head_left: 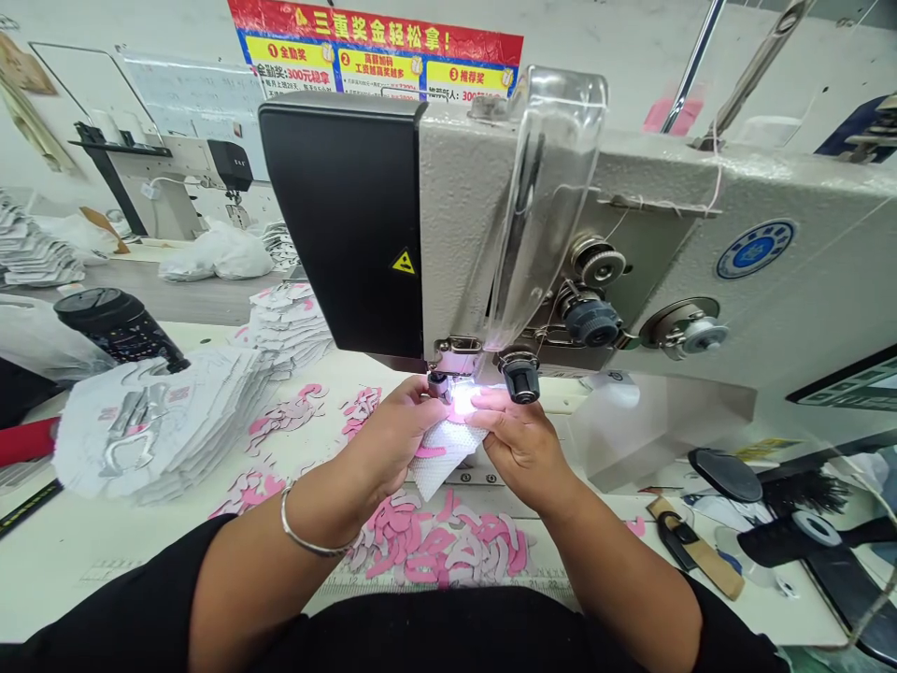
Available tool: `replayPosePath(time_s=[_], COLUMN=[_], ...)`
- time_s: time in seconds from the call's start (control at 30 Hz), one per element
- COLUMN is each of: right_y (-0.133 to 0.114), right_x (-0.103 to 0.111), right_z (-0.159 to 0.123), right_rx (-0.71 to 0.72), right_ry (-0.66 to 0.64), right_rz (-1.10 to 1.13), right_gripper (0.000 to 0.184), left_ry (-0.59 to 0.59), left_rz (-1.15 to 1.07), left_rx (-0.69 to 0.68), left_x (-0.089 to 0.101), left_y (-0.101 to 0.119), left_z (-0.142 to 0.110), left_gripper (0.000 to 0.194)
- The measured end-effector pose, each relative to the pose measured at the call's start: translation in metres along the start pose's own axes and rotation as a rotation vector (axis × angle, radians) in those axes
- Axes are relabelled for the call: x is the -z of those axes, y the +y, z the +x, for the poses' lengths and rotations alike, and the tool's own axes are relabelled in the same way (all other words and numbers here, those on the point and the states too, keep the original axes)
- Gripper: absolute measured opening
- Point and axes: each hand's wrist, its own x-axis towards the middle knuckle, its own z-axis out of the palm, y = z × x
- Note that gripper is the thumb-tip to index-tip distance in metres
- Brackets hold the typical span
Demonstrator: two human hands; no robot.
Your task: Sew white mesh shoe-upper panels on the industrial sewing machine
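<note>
A white textured fabric piece (440, 456) with a pink curved strip (430, 452) on it lies under the presser foot of the sewing machine (462, 187). My left hand (396, 430) grips the fabric's left side, fingertips close to the needle area. On the other side, my right hand (522, 444) holds the fabric with bent fingers near the same spot. A bright lamp washes out the detail around the needle. Below the fabric, towards my body, spreads a pile of pink and pale curved cut pieces (448, 547).
Stacked white fabric pieces (189, 421) with scissors-like snips (136, 421) on top stand left, beside a black tumbler (116, 322). More pink scraps (287, 416) lie between. At right are a black brush (803, 491) and a tan-handled tool (693, 547). Another sewing machine (175, 178) stands behind.
</note>
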Motion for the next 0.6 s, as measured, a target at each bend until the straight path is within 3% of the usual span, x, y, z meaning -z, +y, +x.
replayPosePath(time_s=[0.6], right_y=[0.0049], right_x=[-0.0053], right_z=[-0.0021], right_rx=[0.007], right_ry=[0.025], right_rz=[0.064], right_gripper=[0.030], left_ry=[0.031], left_rz=[-0.006], left_rx=[0.009], left_x=[-0.0003], left_y=[-0.0024], left_z=[0.0006], left_gripper=[0.020])
